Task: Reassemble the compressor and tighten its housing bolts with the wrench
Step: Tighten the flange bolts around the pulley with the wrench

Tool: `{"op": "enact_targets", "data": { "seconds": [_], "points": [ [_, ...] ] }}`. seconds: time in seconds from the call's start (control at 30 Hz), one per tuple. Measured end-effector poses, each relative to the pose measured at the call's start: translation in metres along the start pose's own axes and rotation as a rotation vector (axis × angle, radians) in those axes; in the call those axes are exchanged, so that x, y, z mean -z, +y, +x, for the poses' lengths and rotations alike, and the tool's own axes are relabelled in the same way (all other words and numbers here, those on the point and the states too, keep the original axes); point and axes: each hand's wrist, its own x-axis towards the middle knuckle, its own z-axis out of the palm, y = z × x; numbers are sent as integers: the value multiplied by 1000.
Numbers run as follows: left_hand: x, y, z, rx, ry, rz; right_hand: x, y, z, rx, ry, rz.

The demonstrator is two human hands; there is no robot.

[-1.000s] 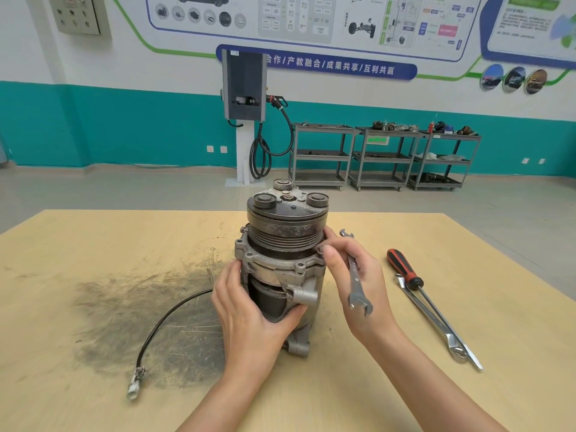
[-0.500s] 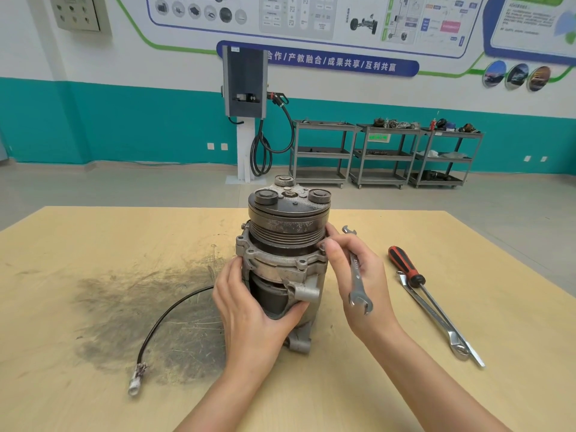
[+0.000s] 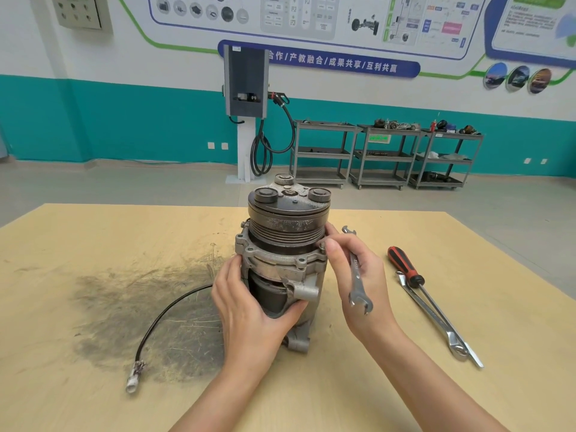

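A grey metal compressor (image 3: pixel 282 244) with a dark grooved pulley on top stands upright in the middle of the wooden table (image 3: pixel 93 232). My left hand (image 3: pixel 249 310) grips its lower body from the front left. My right hand (image 3: pixel 358 275) is at the housing's right edge, its fingertips pinching a small bolt (image 3: pixel 322 244) on the flange. A silver open-ended wrench (image 3: pixel 357 271) lies across that same hand, held between the fingers, its jaws pointing toward me.
A red-and-black screwdriver (image 3: pixel 405 269) and a long silver wrench (image 3: pixel 436 322) lie on the table to the right. A black cable (image 3: pixel 162 322) with a white plug trails left from the compressor over a dark grimy patch (image 3: pixel 131 307). Carts stand far behind.
Little has moved. My right fingertips have shifted slightly on the bolt at the flange, and the head camera has tipped a little upward.
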Motion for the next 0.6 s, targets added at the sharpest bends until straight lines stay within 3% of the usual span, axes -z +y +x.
{"op": "enact_targets", "data": {
  "seconds": [0.6],
  "points": [
    [-2,-2,0,-17,15,3,1,1,-2,-13,8,-33]
  ]
}}
